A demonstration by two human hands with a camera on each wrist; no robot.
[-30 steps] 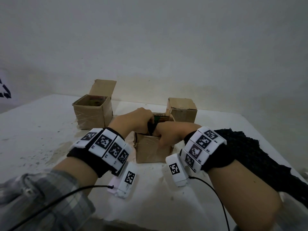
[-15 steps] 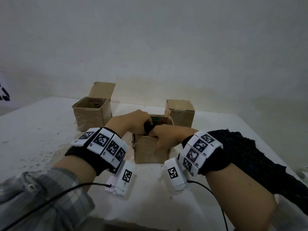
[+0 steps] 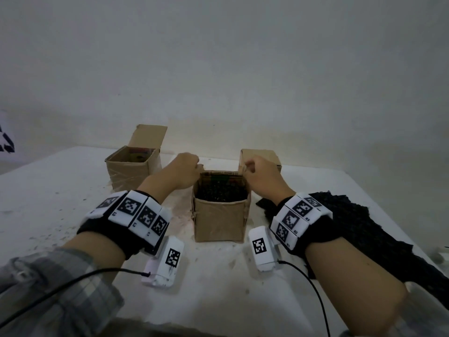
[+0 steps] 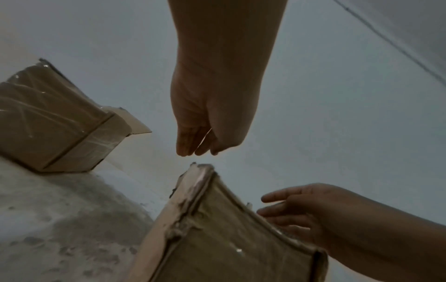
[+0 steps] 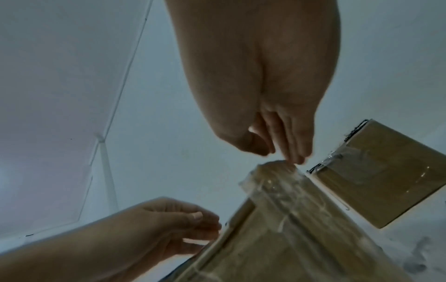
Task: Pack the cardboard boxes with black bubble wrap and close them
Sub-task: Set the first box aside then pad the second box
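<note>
The middle cardboard box (image 3: 221, 220) stands open, filled to near its rim with black bubble wrap (image 3: 220, 193). My left hand (image 3: 187, 170) hovers at its far left corner. In the left wrist view the left hand's (image 4: 195, 148) fingers hang loosely curled just above that corner of the box (image 4: 200, 167) and hold nothing. My right hand (image 3: 257, 171) is at the far right corner. The right hand's (image 5: 284, 154) fingertips just reach the taped corner of the box (image 5: 277, 166), and its fingers (image 4: 275, 198) look extended along the rim. The box's far flap is hidden behind the hands.
An open box (image 3: 131, 170) with its flap upright stands at the back left. A closed taped box (image 3: 261, 155) is at the back right. A large loose sheet of black bubble wrap (image 3: 352, 227) lies on the right of the white table (image 3: 218, 300), behind my right forearm.
Both hands have come out of the box, where they were pressing the bubble wrap down together. They have moved apart to its two far corners. The wrap now lies uncovered inside.
</note>
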